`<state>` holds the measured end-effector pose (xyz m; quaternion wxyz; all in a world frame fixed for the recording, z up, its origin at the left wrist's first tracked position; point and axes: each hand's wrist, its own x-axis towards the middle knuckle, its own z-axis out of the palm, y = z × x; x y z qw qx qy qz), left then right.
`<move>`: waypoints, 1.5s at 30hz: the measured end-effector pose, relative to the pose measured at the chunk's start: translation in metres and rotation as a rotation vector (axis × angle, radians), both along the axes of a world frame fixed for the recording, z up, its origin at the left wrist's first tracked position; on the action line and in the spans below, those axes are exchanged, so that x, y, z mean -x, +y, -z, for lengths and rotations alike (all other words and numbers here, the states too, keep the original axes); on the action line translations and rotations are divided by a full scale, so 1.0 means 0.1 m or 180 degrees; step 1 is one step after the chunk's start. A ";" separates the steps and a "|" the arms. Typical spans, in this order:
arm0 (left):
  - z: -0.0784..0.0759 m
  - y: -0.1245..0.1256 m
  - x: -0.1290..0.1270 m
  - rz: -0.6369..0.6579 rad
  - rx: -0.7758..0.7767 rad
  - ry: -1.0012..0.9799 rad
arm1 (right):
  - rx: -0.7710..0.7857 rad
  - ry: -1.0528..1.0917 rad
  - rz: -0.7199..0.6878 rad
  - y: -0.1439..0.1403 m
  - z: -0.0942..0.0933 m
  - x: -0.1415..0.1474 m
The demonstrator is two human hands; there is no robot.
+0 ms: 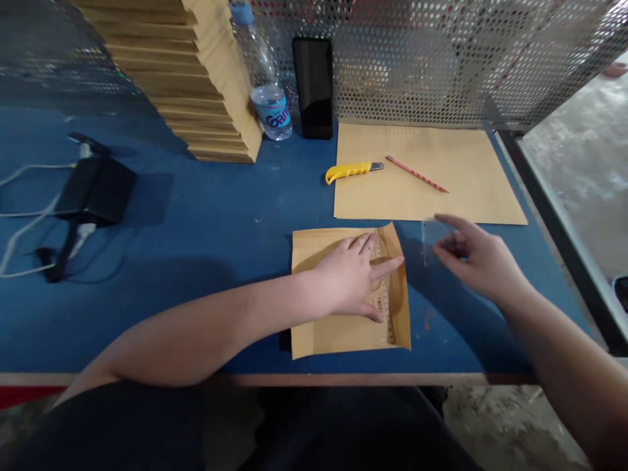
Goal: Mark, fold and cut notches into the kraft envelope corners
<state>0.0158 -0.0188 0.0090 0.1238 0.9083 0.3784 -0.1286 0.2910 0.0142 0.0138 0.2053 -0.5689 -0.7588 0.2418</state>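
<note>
Head view: the left hand (349,278), spread wide, holds a clear ruler (384,324) on brown paper (338,337) near the front edge of the desk (210,216); the right hand (473,256) pinches a clear plate (428,245). I'd press the ruler evenly.

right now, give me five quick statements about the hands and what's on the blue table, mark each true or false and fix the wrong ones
1. The left hand rests spread over a clear ruler and a creased brown sheet. True.
2. The yellow cutter lies partly on the wide brown sheet. True.
3. The right hand holds the yellow cutter. False: it holds a small clear piece.
4. The water bottle stands between the brown stack and the black phone. True.
5. The black phone lies flat. False: it stands on end in front of the perforated panel.
</note>
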 end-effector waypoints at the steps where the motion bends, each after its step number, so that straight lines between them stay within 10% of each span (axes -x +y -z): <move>1: 0.00 0.00 0.00 0.0001 0.0010 -0.0022 | 0.0003 0.0074 0.0058 0.18 0.07 -0.03; 9: -0.13 0.10 0.08 0.0037 0.0397 0.0047 | -0.1022 -0.1734 0.0351 0.72 0.22 -0.01; 19: -0.28 0.10 0.10 -0.0323 0.0559 0.0505 | -0.1309 -0.1634 -0.0459 0.15 0.07 0.23; 26: -0.37 0.14 0.22 -0.0378 0.0297 0.0561 | -0.2101 -0.1063 -0.2202 -0.98 -0.06 0.79; 34: -0.35 0.34 0.37 -0.0534 0.0441 -0.0384 | -0.1864 -0.0740 -0.1787 -1.81 0.41 0.98; 45: -0.09 0.56 0.43 -0.0777 0.0525 -0.0884 | -0.1610 -0.0215 -0.1890 -2.01 -0.04 0.21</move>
